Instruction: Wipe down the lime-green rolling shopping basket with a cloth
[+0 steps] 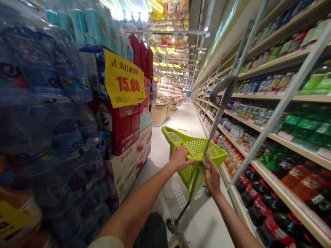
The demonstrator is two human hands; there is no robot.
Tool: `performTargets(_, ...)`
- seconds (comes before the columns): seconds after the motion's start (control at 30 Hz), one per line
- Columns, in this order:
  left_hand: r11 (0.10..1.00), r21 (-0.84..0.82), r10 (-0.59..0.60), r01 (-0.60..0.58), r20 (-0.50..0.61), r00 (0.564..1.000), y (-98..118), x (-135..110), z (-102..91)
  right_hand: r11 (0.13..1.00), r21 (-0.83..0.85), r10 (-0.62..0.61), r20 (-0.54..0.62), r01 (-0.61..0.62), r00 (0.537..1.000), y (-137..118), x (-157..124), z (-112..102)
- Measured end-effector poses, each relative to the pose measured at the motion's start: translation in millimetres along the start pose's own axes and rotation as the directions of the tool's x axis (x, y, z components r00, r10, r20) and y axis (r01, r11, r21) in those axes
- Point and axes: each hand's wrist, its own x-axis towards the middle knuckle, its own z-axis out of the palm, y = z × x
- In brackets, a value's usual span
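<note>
A lime-green shopping cart with perforated basket walls stands in front of me in the aisle. My left hand is closed over its near rim, fingers lying across the edge. A metal pole rises at the cart's right corner to a grey handle. Low on that pole is my right hand, its fingers pinching a crumpled, pale cloth against the metal. The fingertips of this hand are partly hidden. The cart's wheel rests on the floor near my feet.
On the left rise shrink-wrapped water bottles and drink cartons, with a yellow price sign jutting out. Shelves of bottles line the right, close to the cart. Tiled floor runs ahead past display bins.
</note>
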Motion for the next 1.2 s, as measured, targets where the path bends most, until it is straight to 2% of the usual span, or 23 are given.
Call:
performTargets(0.1,0.999,0.006,0.033,-0.033,0.017,0.999,14.4,-2.2,7.4,0.996,0.024,-0.087,-0.036,0.088,0.996,-27.4,-5.7,2.1)
performTargets(0.2,0.991,-0.020,0.131,-0.130,0.038,0.991,29.5,-4.6,10.2,0.986,0.083,-0.148,0.001,0.147,0.989,-40.3,6.3,-5.2)
performTargets(0.23,0.982,-0.039,0.188,-0.186,0.053,0.981,31.3,-4.8,9.1,0.989,0.091,-0.122,0.019,0.119,0.992,-40.6,14.0,-10.1)
performTargets(0.3,0.953,-0.074,0.299,-0.294,0.081,0.951,27.5,-3.1,4.7,0.998,0.066,0.008,0.061,-0.012,0.998,-36.2,31.6,-22.7)
performTargets(0.33,0.952,-0.069,0.304,-0.299,0.067,0.950,22.0,-1.2,2.1,0.995,0.047,0.087,0.083,-0.091,0.993,-32.1,39.9,-30.1)
performTargets(0.37,0.961,-0.051,0.272,-0.270,0.038,0.962,15.0,1.4,-0.1,0.987,0.032,0.154,0.107,-0.158,0.982,-27.5,47.2,-37.8)
performTargets(0.43,0.999,0.014,0.041,-0.040,-0.110,0.993,-0.2,6.6,-2.0,0.978,0.027,0.200,0.163,-0.207,0.966,-18.2,57.2,-52.5)
performTargets(0.5,0.992,0.044,-0.105,0.116,-0.200,0.974,-10.8,9.7,0.3,0.984,0.021,0.168,0.186,-0.175,0.968,-11.7,61.4,-63.9)
performTargets(0.53,0.989,0.055,-0.120,0.134,-0.218,0.969,-13.0,10.0,2.8,0.986,-0.001,0.167,0.168,-0.169,0.972,-10.4,61.7,-67.2)
performTargets(0.63,0.995,0.073,-0.048,0.067,-0.231,0.972,-7.9,7.5,11.5,0.970,-0.125,0.210,0.015,-0.207,0.978,-17.7,56.5,-63.0)
performTargets(0.7,0.997,0.069,0.002,0.015,-0.230,0.973,0.5,5.8,16.3,0.963,-0.216,0.148,-0.076,-0.161,0.986,-31.6,48.2,-47.3)
performTargets(0.73,0.998,0.062,0.018,-0.003,-0.230,0.973,4.8,5.4,18.2,0.965,-0.249,0.069,-0.073,-0.085,0.995,-39.9,42.9,-37.0)
performTargets(0.83,0.999,0.024,0.037,-0.033,-0.230,0.973,14.4,5.9,21.7,0.931,-0.302,-0.198,0.051,0.204,0.979,-58.1,27.4,-9.9)
performTargets(0.9,0.998,-0.005,0.056,-0.058,-0.215,0.975,17.6,6.6,22.5,0.883,-0.326,-0.311,0.134,0.338,0.941,-55.6,23.3,-7.6)
performTargets(0.93,0.997,-0.020,0.072,-0.078,-0.205,0.976,18.4,6.8,22.5,0.864,-0.343,-0.338,0.147,0.368,0.930,-49.0,24.2,-12.7)
performTargets(1.0,0.990,-0.054,0.118,-0.129,-0.182,0.976,19.2,7.1,22.8,0.854,-0.379,-0.341,0.110,0.356,0.934,-29.2,31.1,-31.1)
performTargets(1.1,0.980,-0.092,0.158,-0.176,-0.178,0.971,21.4,8.1,25.5,0.889,-0.413,-0.236,-0.044,0.197,0.971,-4.8,43.2,-54.3)
performTargets(1.17,0.979,-0.101,0.157,-0.178,-0.189,0.969,23.7,9.5,29.1,0.909,-0.397,-0.173,-0.092,0.123,0.981,-5.1,43.0,-52.2)
performTargets(1.2,0.978,-0.103,0.157,-0.179,-0.195,0.968,24.7,10.3,31.0,0.914,-0.383,-0.174,-0.073,0.133,0.982,-10.0,39.8,-45.9)
